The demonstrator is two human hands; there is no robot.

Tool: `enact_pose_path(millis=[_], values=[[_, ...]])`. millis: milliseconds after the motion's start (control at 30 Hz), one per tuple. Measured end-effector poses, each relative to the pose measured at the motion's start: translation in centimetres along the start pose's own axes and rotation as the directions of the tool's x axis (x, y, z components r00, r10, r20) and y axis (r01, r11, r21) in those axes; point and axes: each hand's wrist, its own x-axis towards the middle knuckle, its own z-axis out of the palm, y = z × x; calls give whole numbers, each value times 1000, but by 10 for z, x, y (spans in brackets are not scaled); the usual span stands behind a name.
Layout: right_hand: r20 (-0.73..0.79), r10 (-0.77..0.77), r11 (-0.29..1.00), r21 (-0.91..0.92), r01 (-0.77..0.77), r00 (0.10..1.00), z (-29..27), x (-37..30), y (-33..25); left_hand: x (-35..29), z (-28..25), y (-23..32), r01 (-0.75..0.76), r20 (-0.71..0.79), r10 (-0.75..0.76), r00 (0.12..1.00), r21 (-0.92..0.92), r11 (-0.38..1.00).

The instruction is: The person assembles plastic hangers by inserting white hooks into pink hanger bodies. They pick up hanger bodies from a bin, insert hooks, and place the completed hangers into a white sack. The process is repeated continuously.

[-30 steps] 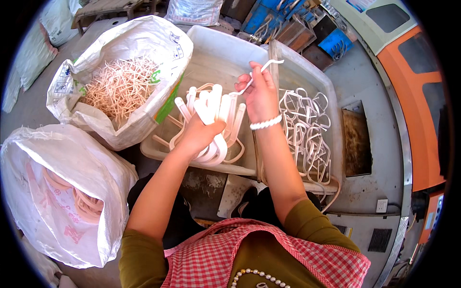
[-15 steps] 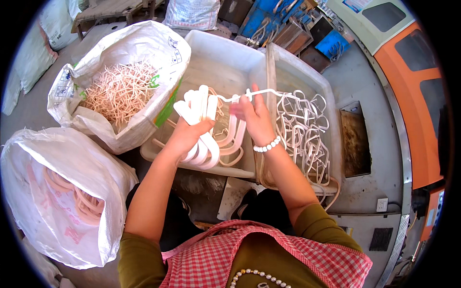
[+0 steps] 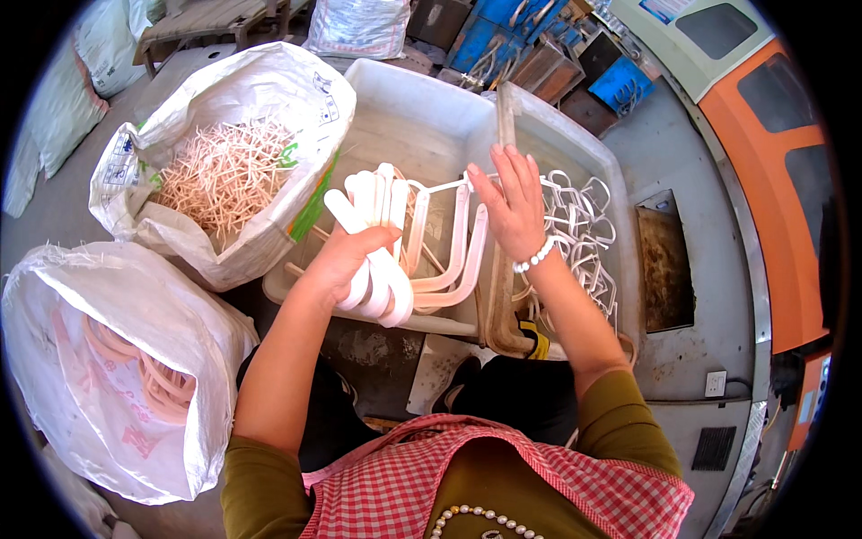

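My left hand [image 3: 346, 260] is wrapped round a bundle of curved white plastic pieces [image 3: 388, 278], their rounded straight ends fanned out above my thumb. Beside the bundle hang several paler pink L-shaped plastic pieces [image 3: 456, 251], linked near their upper ends by a thin white plastic strip [image 3: 442, 188]. My right hand [image 3: 516, 207] is open at the right of this strip, fingers stretched upward and thumb close to the strip's end. Whether the thumb touches it I cannot tell. Both hands are above the pale plastic tub [image 3: 404, 99].
A second tub [image 3: 615, 184] at the right holds tangled white plastic strips [image 3: 566, 225]. At the left stand a woven sack of thin pinkish plastic sticks [image 3: 229, 175] and a white sack [image 3: 206, 314] with curved pink pieces. An orange and grey machine [image 3: 759, 198] borders the right side.
My right hand has moved right and its fingers have spread. The white strip that reached toward the right tub no longer stretches there. The pink pieces hang farther right, apart from the bundle.
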Motion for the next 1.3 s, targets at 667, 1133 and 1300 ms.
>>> enact_pose_path(millis=[667,1133,1300], values=[[789,-596,-723,-448,-525,148,-15,-22,-59,5,0,-22,-372,162,400,902,762,530],[-212,612,111,977,183,761,-81,137,-2,19,-11,-15,-142,-91,172,981,271,952],[346,450,160,876,-455,823,21,138,-64,17,-14,-4,-64,-159,54,986,-61,996]])
